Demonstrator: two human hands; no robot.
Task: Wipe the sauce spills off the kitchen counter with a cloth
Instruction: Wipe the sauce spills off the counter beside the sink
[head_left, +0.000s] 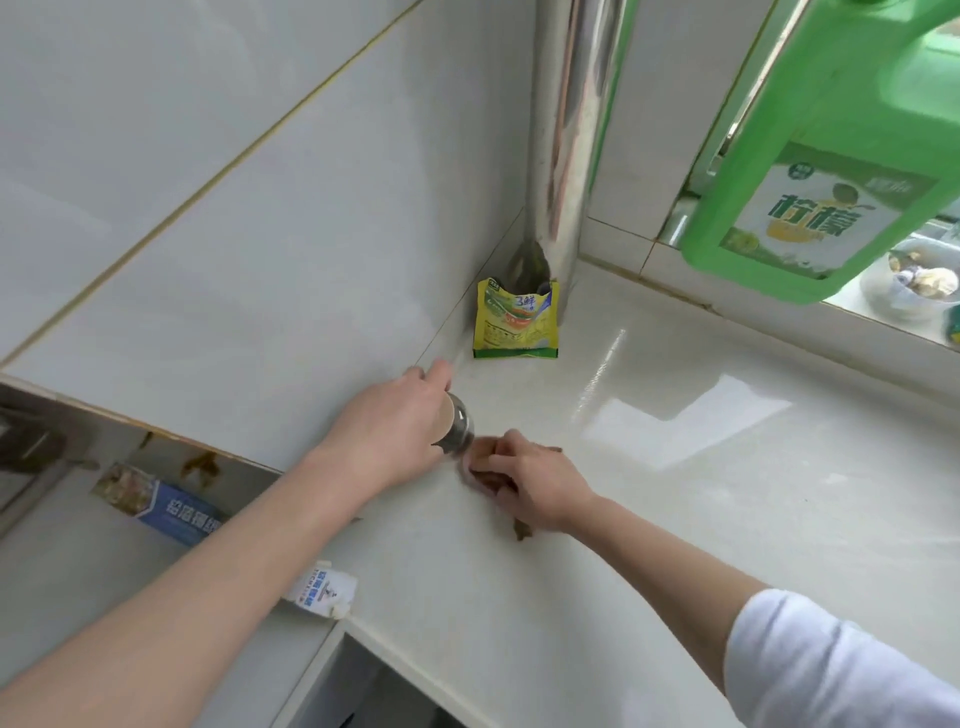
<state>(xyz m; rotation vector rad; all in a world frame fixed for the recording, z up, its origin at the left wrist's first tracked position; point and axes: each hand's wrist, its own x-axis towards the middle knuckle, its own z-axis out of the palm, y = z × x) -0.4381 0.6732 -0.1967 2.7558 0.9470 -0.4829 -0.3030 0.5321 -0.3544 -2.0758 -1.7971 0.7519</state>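
Left hand (400, 423): grasping metal jar (457, 427), lifted | right hand (524, 486): fingers curled, pressing brown cloth (480, 470) on counter (675, 493)

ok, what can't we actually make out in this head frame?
- Cloth: mostly under the right hand; only brownish edges show.
- Sauce spill: any under the cloth is hidden, extent unknown.
- Shiny container: largely covered by the left hand and blurred; type unclear.
- Green bottle: cut off by the top and right edges.
- White packet: partly behind the left forearm.
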